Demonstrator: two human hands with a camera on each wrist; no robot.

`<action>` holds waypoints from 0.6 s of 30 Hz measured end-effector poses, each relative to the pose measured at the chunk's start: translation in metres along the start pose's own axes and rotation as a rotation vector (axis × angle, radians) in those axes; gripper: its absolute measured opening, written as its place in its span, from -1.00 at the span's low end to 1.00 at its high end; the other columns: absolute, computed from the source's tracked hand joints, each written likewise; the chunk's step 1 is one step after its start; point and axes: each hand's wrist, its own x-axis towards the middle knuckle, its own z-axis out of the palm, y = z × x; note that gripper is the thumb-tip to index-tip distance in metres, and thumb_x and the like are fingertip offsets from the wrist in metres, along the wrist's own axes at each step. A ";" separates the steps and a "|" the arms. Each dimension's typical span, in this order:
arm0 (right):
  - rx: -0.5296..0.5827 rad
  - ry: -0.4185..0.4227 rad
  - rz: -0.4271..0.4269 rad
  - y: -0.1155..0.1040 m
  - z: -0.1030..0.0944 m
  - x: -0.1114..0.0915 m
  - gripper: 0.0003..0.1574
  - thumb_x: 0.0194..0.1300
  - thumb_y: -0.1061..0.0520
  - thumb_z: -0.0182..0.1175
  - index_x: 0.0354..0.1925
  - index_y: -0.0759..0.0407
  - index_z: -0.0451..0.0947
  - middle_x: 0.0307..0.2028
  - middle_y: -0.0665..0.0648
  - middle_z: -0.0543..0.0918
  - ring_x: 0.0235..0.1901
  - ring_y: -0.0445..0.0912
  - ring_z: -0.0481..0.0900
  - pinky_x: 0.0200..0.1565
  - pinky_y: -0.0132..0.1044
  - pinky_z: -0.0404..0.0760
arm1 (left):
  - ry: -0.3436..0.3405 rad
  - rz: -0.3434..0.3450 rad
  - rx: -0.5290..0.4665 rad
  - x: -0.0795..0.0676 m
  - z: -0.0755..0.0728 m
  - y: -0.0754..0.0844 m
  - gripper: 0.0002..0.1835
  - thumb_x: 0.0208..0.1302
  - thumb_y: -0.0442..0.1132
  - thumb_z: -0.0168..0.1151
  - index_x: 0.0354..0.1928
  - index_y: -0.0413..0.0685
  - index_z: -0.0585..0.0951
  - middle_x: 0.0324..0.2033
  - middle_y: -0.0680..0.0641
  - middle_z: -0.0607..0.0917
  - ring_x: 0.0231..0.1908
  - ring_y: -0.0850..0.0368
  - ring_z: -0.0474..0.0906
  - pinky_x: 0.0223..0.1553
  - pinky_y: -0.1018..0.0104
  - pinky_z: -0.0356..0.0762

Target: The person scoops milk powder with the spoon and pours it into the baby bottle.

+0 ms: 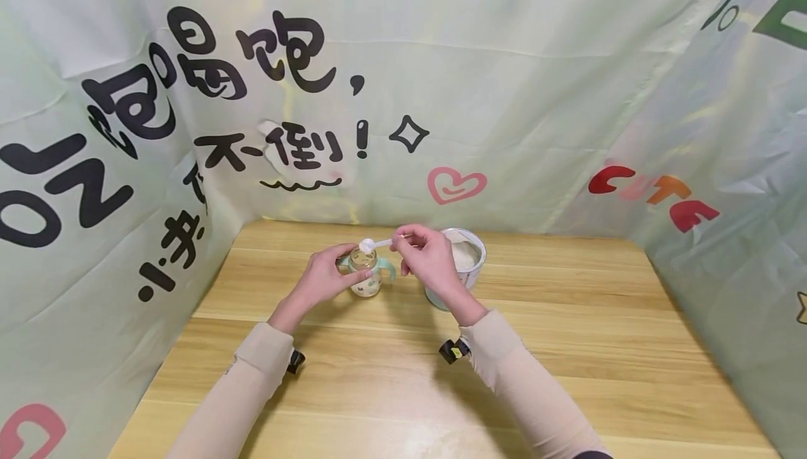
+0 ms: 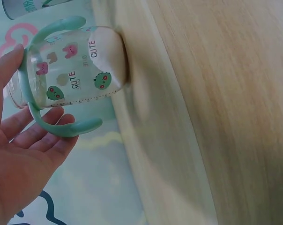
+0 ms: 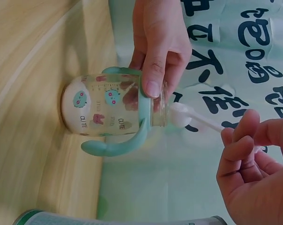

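Note:
A clear baby bottle (image 1: 366, 286) with a pale green two-handled collar stands upright on the table, white powder (image 2: 107, 52) filling its lower part. My left hand (image 1: 323, 276) holds it round the neck, thumb on the near side and fingers behind. The open mouth points up. My right hand (image 1: 430, 258) pinches the thin handle of a white scoop (image 3: 181, 115). The scoop's bowl is right at the bottle's mouth, just over the rim. Cartoon faces and the word CUTE decorate the bottle.
Beside the right hand stands an open can (image 1: 471, 279) holding off-white powder (image 1: 463, 256), partly hidden by that hand. The wooden table (image 1: 567, 319) meets a printed fabric backdrop (image 1: 536, 129) at its back and sides.

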 end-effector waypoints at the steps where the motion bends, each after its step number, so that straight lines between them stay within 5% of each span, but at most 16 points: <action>1: -0.010 -0.003 -0.010 0.001 0.000 0.000 -0.84 0.46 0.14 0.27 -0.13 0.19 0.73 -0.33 0.19 0.83 -0.72 -0.12 0.56 -0.64 -0.44 0.40 | 0.000 -0.001 -0.002 0.000 0.000 0.000 -0.23 0.19 0.09 0.59 0.34 -0.18 0.61 0.20 -0.26 0.73 0.18 -0.22 0.69 0.21 -0.15 0.65; 8: -0.080 -0.010 -0.065 0.004 0.000 -0.002 -0.82 0.41 0.18 0.27 -0.11 0.19 0.76 -0.36 0.16 0.81 -0.66 0.19 0.64 -0.67 -0.41 0.35 | -0.001 -0.011 0.005 0.000 0.001 0.000 -0.21 0.21 0.10 0.58 0.36 -0.20 0.59 0.24 -0.26 0.71 0.22 -0.23 0.66 0.26 -0.16 0.62; 15: -0.104 -0.005 -0.080 0.006 0.000 -0.005 -0.80 0.38 0.20 0.27 -0.10 0.25 0.75 -0.32 0.21 0.80 -0.71 -0.08 0.58 -0.62 -0.37 0.48 | -0.006 -0.020 -0.002 0.000 0.002 0.000 -0.19 0.20 0.10 0.58 0.38 -0.21 0.57 0.26 -0.27 0.69 0.26 -0.25 0.64 0.31 -0.17 0.59; 18: -0.116 -0.007 -0.084 0.007 0.000 -0.006 -0.80 0.38 0.20 0.26 -0.10 0.24 0.75 -0.29 0.19 0.82 -0.68 0.01 0.62 -0.60 -0.36 0.52 | -0.006 -0.021 -0.003 0.000 0.002 0.000 -0.19 0.20 0.10 0.58 0.38 -0.21 0.57 0.27 -0.27 0.69 0.27 -0.26 0.63 0.33 -0.17 0.58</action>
